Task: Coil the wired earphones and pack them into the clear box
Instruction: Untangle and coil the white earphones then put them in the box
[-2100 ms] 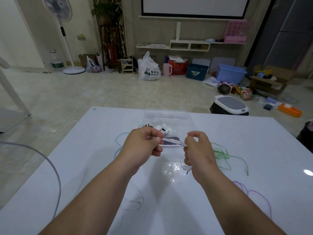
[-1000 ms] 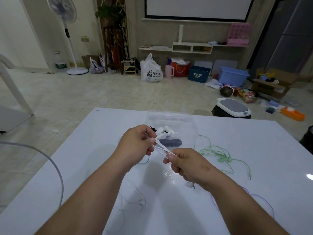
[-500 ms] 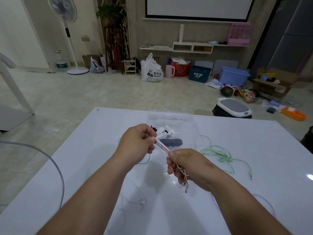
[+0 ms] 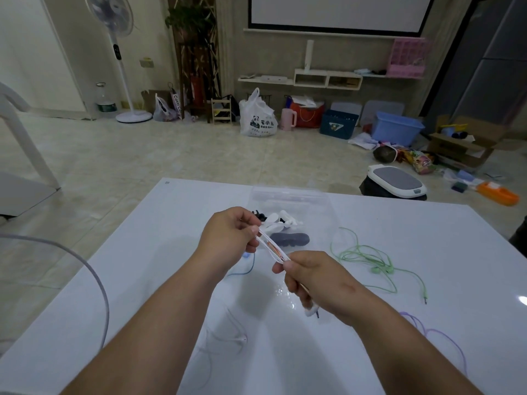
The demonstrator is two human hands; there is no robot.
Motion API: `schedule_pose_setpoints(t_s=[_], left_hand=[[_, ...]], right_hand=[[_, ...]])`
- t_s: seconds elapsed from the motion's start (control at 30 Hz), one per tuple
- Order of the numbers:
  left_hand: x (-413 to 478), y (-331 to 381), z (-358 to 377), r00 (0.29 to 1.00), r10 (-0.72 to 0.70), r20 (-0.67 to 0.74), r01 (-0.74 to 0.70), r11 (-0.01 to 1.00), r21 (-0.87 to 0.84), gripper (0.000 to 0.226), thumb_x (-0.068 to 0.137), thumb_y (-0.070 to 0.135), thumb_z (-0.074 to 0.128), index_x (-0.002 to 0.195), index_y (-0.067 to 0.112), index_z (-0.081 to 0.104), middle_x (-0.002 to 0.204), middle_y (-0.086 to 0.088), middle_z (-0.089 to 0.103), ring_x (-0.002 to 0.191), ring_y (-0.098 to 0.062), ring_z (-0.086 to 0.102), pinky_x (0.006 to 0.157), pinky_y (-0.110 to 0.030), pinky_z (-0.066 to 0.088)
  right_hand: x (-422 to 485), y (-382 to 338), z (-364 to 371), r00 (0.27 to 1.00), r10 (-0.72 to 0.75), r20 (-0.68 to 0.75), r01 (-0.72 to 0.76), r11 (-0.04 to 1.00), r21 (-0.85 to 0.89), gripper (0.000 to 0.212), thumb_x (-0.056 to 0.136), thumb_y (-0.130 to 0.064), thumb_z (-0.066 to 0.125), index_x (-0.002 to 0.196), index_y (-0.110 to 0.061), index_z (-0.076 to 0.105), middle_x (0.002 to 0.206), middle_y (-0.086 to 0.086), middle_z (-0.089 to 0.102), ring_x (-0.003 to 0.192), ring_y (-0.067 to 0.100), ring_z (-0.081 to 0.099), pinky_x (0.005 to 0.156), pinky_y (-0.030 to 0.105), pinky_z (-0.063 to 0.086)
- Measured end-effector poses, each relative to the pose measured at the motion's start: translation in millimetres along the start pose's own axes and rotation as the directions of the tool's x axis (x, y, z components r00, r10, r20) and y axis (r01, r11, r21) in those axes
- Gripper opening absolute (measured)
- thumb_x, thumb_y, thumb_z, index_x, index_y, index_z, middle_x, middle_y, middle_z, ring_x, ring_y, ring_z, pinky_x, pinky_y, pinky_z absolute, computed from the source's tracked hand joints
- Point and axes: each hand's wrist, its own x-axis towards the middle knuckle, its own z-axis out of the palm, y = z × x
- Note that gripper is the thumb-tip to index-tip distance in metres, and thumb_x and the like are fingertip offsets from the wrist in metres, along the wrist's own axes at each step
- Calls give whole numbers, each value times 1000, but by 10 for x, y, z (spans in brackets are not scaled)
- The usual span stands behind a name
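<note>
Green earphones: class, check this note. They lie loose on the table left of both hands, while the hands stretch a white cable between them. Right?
Wrong side. The head view shows the green earphones loose on the table to the right of both hands, not the left. The left hand and right hand do stretch a white cable between them.

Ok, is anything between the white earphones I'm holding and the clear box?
Nothing visible. The white earphones, pinched by the left hand and right hand, are just in front of the clear box; the green earphones lie off to the right.
</note>
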Motion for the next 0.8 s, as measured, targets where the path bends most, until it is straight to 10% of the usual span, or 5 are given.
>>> schedule_pose_setpoints(t_s=[0.27, 0.4, 0.63, 0.8], left_hand=[[13, -47, 189, 998, 11, -55, -13, 999, -38, 17, 92, -3, 52, 84, 9, 62, 75, -10, 66, 58, -17, 62, 52, -15, 50], [20, -100, 303, 997, -59, -48, 54, 994, -94, 29, 86, -10, 41, 84, 15, 55, 91, -11, 64, 69, -20, 65, 71, -28, 57], [-122, -91, 439, 840, -172, 514, 201, 980, 1, 50, 80, -13, 41, 97, 25, 70, 115, -7, 64, 96, -19, 60, 81, -28, 49], [-71, -154, 572, 867, -206, 454, 263, 963, -65, 51, 78, -8, 44, 109, 20, 73, 116, -4, 66, 110, -18, 60, 80, -24, 49]], right_hand=[[70, 34, 7, 980, -2, -200, -42, 976, -214, 28, 98, -25, 44, 78, -23, 63, 71, -3, 51, 63, 14, 45, 56, 26, 36], [103, 135, -45, 940, 83, -331, -138, 980, -144, 28, 98, -26, 44, 78, -22, 64, 75, -1, 54, 63, 16, 48, 55, 25, 36], [115, 215, -94, 920, 140, -366, -204, 969, -142, 25, 97, -20, 43, 86, -18, 66, 77, 1, 57, 65, 16, 51, 54, 24, 37], [112, 243, -33, 944, 152, -292, -210, 961, -181, 27, 98, -23, 43, 93, -16, 68, 81, 0, 57, 66, 14, 51, 51, 23, 35]])
